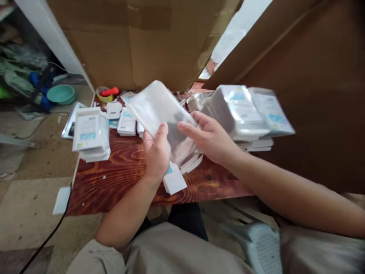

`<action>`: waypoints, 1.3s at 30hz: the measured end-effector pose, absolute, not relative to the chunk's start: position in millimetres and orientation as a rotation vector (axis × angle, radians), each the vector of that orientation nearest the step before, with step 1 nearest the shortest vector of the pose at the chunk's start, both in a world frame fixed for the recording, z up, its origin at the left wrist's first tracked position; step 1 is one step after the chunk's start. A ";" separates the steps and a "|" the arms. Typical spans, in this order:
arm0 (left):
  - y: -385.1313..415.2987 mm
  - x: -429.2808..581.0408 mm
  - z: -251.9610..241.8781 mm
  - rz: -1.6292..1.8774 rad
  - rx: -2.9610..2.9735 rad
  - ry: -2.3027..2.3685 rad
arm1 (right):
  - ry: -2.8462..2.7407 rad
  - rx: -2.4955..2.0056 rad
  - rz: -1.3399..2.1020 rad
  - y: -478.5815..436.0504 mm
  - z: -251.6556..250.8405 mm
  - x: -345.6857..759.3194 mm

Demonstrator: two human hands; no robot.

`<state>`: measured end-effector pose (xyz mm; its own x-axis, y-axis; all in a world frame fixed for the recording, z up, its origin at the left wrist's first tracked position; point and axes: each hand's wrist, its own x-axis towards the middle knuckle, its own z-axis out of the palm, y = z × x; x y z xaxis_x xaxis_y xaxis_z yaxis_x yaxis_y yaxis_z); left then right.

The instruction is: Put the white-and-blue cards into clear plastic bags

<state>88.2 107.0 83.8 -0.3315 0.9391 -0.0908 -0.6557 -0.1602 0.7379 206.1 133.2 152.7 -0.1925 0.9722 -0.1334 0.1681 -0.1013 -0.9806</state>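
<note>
Both hands hold a clear plastic bag, or a thin sheaf of such bags, tilted above the wooden table. My left hand grips its near left edge, with the thumb on top. On the right side, my right hand pinches the bag between thumb and fingers. Beneath my hands lies a stack of white cards with a blue patch, partly covered by the left hand. White curved strips show beside that stack. Farther back, another stack of printed white cards stands left of the bag.
Bagged packs are piled at the table's left edge; more bagged packs stand at the right. A tape roll and a red-handled object lie at the back. Cardboard walls the rear. A teal basin sits on the floor.
</note>
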 end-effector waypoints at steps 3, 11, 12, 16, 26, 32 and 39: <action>54.7 45.6 30.6 1.725 0.449 0.981 | -1.241 -1.281 1.720 85.9 95.0 184.5; -18.8 -26.2 -42.6 1.434 0.570 1.250 | -1.669 -1.328 1.356 0.1 -15.0 144.0; -22.3 -30.7 -48.3 1.429 0.577 1.288 | -1.738 -1.350 1.225 -9.3 -22.5 138.9; -27.9 -44.5 -64.5 1.387 0.677 1.351 | -1.939 -1.574 0.897 -32.2 -36.4 121.3; -20.8 -72.0 -62.7 0.780 1.383 2.116 | -1.842 -1.527 0.843 -17.7 -57.4 121.0; -53.2 -66.2 -58.9 1.161 1.363 2.335 | -1.636 -1.401 0.946 -13.6 -69.7 120.3; -62.3 -53.1 -42.8 1.199 0.817 1.423 | -1.481 -1.242 1.036 -20.5 -67.4 99.5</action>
